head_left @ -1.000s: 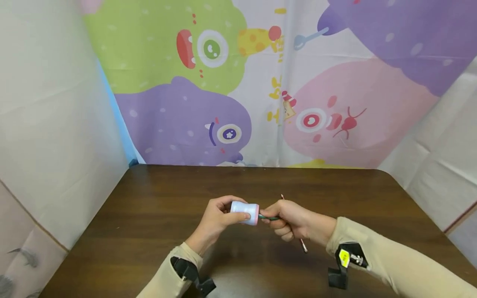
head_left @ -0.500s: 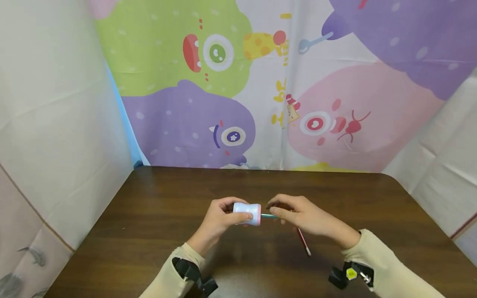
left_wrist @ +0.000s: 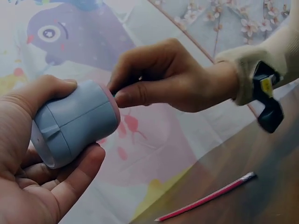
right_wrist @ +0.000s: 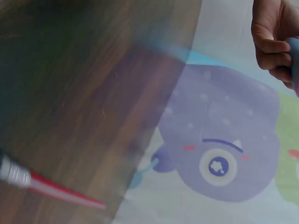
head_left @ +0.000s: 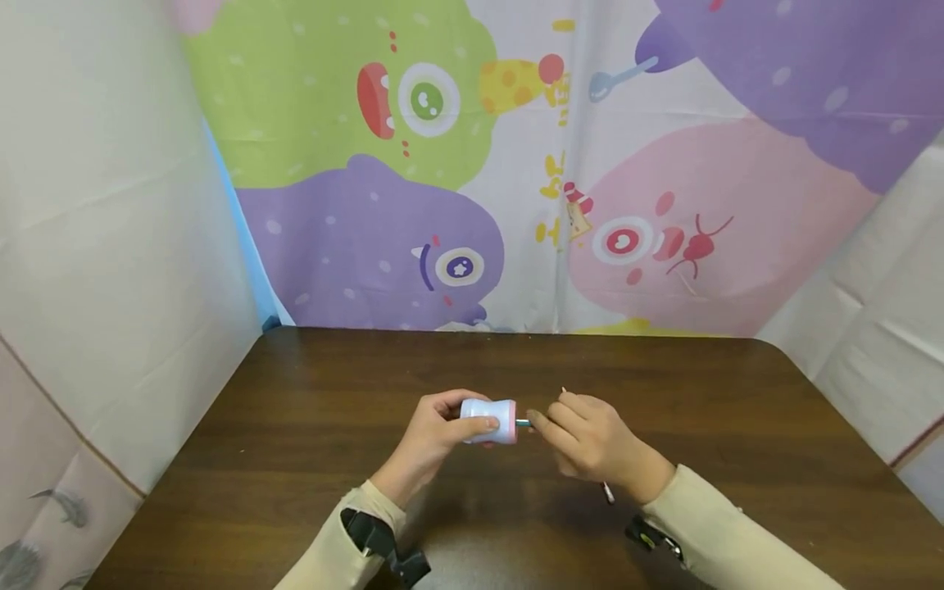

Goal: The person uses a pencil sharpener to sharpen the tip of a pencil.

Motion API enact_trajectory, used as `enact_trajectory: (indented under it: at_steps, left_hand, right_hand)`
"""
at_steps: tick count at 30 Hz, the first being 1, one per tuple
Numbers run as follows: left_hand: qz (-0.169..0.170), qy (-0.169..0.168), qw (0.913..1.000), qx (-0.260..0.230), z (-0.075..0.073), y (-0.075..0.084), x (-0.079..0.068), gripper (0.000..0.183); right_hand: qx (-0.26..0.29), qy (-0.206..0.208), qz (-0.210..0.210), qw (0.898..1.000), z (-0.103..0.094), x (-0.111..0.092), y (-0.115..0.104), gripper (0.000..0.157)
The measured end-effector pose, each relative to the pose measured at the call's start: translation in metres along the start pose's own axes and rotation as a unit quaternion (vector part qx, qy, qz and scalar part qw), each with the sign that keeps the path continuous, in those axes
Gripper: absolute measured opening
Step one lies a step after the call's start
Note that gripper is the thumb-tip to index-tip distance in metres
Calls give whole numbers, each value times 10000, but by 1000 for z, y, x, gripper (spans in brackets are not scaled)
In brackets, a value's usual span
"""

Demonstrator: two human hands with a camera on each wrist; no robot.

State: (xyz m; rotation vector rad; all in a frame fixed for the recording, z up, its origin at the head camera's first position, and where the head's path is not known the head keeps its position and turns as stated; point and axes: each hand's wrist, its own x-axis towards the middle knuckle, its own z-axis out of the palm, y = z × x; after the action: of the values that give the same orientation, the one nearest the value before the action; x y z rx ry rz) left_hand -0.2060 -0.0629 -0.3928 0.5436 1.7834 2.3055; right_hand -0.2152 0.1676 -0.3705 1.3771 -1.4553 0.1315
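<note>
My left hand (head_left: pixel 431 434) grips a light blue pencil sharpener (head_left: pixel 487 421) with a pink end, held sideways above the table. A green pencil (head_left: pixel 523 423) sticks out of that pink end, only a short stretch of it showing. The thumb and fingers of my right hand (head_left: pixel 597 438) pinch the pencil close to the sharpener; the rest of it is hidden by the hand. In the left wrist view the sharpener (left_wrist: pixel 84 116) lies between my left thumb and fingers, a seam along its side. The right wrist view catches my left hand (right_wrist: pixel 273 44) at its edge.
A red pencil (left_wrist: pixel 205 198) with a pale eraser end lies on the brown wooden table (head_left: pixel 332 467), partly behind my right hand in the head view. A cartoon-printed cloth (head_left: pixel 369 246) hangs at the table's back edge, with white cloth at both sides.
My right hand loosened its fingers around the green pencil half a second ago, turned at the wrist, and now pinches it again. The left hand and sharpener stay nearly still.
</note>
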Motion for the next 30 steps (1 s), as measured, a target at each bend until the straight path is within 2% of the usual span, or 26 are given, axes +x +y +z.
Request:
enact_trajectory:
  at_steps: [3,4,6,8,9,10,11,12,13,14,16,18,19,20,21,23,24,25,26,27,28,29,30]
  left_hand:
    - [-28,37,10000,-48,1,0,-1,38]
    - [-35,66,10000,-55,2,0,-1,38]
    - [-21,163,9999,-27,2,1,-1,37]
    - [4,255,9997,52,1,1,-1,37]
    - [17,298,9995,101,0,1,-1,37]
    - [29,334,9993,155,0,1,-1,36]
    - [39,363,9991,208,-1,1,-1,35]
    - [56,380,9989,254,-1,1,0,35]
    - [88,394,9987,297,-2,1,0,34]
    - [125,413,9984,360,-2,1,0,33]
    - [199,450,9978,452,-2,2,1,31]
    - [290,486,9969,552,-2,2,1,30]
    - [334,501,9963,615,-2,2,1,30]
    - [368,513,9956,686,-3,2,2,29]
    - [389,522,9951,746,-3,2,2,29]
    - [429,518,9938,882,-3,2,2,29]
    - [432,499,9935,931,-3,2,2,29]
    - [430,478,9932,966,-3,2,2,30]
    - [423,465,9931,993,-2,1,2,30]
    - [383,445,9936,965,-2,1,2,30]
    - [340,428,9940,944,-2,1,2,31]
    - [298,416,9947,891,-1,0,2,31]
    - [263,409,9953,835,-1,0,1,31]
  right_hand:
    - [228,430,-18,9988,12,0,0,21]
    - [387,537,95,9978,15,0,-1,21]
    - [821,652,654,9923,21,0,-5,24]
    - [1384,655,1507,9767,24,1,-10,27]
    - [1728,599,2013,9623,24,1,-14,25]
    - [2101,497,2575,9419,24,3,-17,25]
    - [2459,352,3197,9144,22,5,-21,25]
    - [2828,165,3838,8789,20,8,-23,26]
    - [3191,-36,4482,8350,18,12,-24,27]
    - [3578,-234,5114,7810,15,16,-24,27]
    - [4300,-637,6221,6512,10,24,-21,27]
    - [4813,-1031,6943,5251,6,29,-12,28]
    - [5061,-1241,7134,4685,5,31,-7,28]
    - [5286,-1463,7259,4150,4,31,-2,29]
    - [5502,-1715,7285,3705,4,31,3,29]
    - [5789,-2206,7260,2985,4,30,11,31]
    - [5890,-2409,7231,2686,4,29,15,32]
    - [5965,-2596,7193,2438,4,28,18,33]
    - [5998,-2742,7168,2265,4,27,20,33]
    - [6025,-2882,7110,2199,3,27,21,33]
    - [6005,-2983,7070,2248,3,26,22,32]
    - [5975,-3063,7020,2374,2,26,22,31]
    - [5934,-3115,6955,2590,0,26,21,31]
